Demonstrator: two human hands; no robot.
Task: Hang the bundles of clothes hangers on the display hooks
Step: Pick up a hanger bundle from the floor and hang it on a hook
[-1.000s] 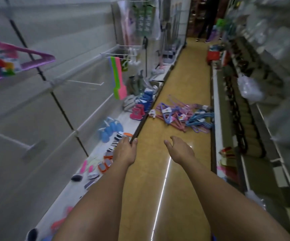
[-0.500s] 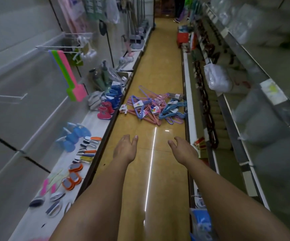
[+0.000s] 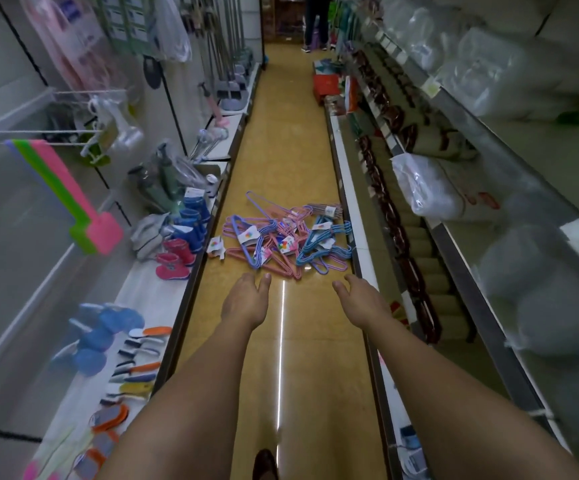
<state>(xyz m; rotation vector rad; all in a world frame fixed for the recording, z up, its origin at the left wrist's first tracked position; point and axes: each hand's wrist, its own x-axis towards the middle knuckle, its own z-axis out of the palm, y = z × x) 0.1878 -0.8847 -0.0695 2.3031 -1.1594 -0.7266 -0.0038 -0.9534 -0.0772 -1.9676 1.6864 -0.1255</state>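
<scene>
Several bundles of pink, blue and purple clothes hangers with paper labels lie in a heap on the yellow aisle floor ahead of me. My left hand and my right hand are stretched forward just short of the heap, fingers relaxed, holding nothing. White display hooks stick out from the wall panel at the upper left; one carries flat pink and green items.
A low left shelf holds small rubber boots, brushes and blue items. Shelving on the right carries bagged goods and rolled mats. A red box sits on the floor farther down, and a person stands at the aisle's end.
My view has swung from the left wall toward the aisle and moved closer to the hanger heap. Both hands stay outstretched and empty, now nearer the heap.
</scene>
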